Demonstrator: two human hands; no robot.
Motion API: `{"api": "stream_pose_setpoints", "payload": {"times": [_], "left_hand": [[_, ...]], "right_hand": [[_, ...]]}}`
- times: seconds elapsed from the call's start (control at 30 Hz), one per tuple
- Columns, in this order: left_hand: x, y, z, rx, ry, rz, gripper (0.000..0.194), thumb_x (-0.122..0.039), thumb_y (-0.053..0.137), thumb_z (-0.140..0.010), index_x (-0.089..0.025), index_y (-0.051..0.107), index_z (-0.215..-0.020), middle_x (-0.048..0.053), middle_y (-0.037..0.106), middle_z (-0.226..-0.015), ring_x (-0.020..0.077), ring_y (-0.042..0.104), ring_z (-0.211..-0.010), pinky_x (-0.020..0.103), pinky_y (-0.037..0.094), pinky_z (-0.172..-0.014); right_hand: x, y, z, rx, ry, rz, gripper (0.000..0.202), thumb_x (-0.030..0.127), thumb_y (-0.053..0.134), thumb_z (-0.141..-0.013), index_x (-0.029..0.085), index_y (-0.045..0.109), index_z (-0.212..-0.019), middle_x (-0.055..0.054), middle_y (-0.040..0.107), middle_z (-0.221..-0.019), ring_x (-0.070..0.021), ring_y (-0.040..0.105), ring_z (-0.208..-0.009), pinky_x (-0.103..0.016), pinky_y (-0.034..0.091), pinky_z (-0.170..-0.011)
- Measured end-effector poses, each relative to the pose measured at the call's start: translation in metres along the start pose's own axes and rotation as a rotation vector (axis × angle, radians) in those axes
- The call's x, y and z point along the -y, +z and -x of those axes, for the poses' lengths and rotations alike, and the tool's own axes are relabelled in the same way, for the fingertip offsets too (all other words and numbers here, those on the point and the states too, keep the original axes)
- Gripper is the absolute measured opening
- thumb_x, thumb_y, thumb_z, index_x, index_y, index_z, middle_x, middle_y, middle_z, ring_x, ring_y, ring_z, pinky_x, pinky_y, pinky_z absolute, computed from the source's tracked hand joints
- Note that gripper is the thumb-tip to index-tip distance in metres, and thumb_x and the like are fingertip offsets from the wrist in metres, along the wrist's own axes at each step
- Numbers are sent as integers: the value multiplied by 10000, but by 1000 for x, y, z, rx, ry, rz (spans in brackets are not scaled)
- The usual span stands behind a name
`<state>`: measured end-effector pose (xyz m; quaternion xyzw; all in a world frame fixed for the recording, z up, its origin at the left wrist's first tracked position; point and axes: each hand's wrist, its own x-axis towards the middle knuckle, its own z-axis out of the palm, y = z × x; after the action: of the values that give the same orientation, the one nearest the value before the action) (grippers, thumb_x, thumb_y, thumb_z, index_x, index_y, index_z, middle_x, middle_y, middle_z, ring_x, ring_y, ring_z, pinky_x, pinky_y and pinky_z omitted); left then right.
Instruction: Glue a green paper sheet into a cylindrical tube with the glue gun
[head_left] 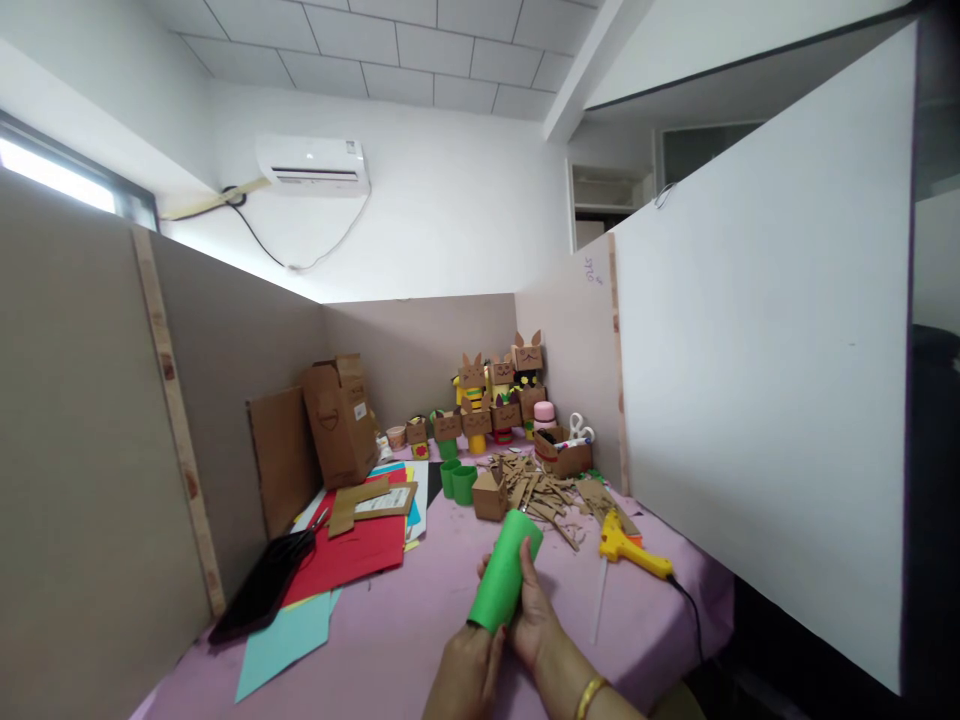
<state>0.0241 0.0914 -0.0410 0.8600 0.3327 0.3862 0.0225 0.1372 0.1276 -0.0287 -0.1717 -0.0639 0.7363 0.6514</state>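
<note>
A green paper-covered tube (504, 572) is tilted over the near middle of the pink-covered table (390, 660). My right hand (534, 610) wraps round its right side, with the thumb along the tube and fingertips showing past its left edge. At the tube's lower end is my left hand (469, 665), its fingers against the rim; some of them are hidden there. Beyond the tube stand a small cardboard box (490, 497) and short green rings (464, 486).
A yellow glue gun (634, 552) with a black cord lies right. Cardboard strips (531, 484) are heaped behind. Cardboard-headed figures (475, 418) stand at the back. Red paper (352, 550), a black tablet (262, 585) and a tall box (339, 425) are left. Partitions flank the table.
</note>
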Motion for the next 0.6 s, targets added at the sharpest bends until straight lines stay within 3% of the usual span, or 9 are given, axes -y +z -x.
{"api": "stream_pose_setpoints", "payload": {"times": [0.13, 0.27, 0.43, 0.53, 0.6], "left_hand": [[-4, -3, 1, -11, 53, -26, 306, -257, 362, -927, -219, 621, -770, 32, 726, -720, 167, 685, -637, 231, 528, -582], [0, -11, 8, -144, 45, -84, 175, -323, 475, -888, -194, 566, -963, 77, 694, -827, 199, 676, -747, 287, 556, -644], [7, -8, 6, -252, -26, -130, 354, -313, 498, -872, -161, 384, -1170, 161, 588, -1047, 224, 643, -909, 341, 579, -723], [9, -4, 6, -272, -43, -138, 418, -327, 515, -860, -159, 340, -1201, 170, 545, -1076, 220, 641, -886, 346, 588, -708], [10, -2, 8, -271, -61, -154, 561, -366, 563, -828, -136, 287, -1258, 217, 505, -1156, 275, 619, -993, 400, 587, -751]], "right_hand": [[3, -1, -2, 4, 1, -37, 440, 585, 661, -719, 148, 668, -677, -63, 740, -609, -157, 673, -537, -256, 542, -532], [6, 0, 0, 31, 14, -90, 488, 617, 571, -778, 148, 667, -685, -72, 745, -619, -158, 683, -564, -263, 550, -583], [9, 1, 6, 118, 43, -120, 622, 703, 505, -757, 109, 687, -793, -126, 756, -708, -209, 696, -627, -342, 557, -650], [9, 0, 6, 139, 42, -119, 596, 702, 521, -747, 130, 682, -801, -125, 760, -735, -216, 701, -656, -348, 555, -673], [7, -1, 5, 149, 42, -111, 566, 691, 537, -745, 145, 678, -796, -120, 763, -753, -218, 704, -681, -353, 552, -711]]}}
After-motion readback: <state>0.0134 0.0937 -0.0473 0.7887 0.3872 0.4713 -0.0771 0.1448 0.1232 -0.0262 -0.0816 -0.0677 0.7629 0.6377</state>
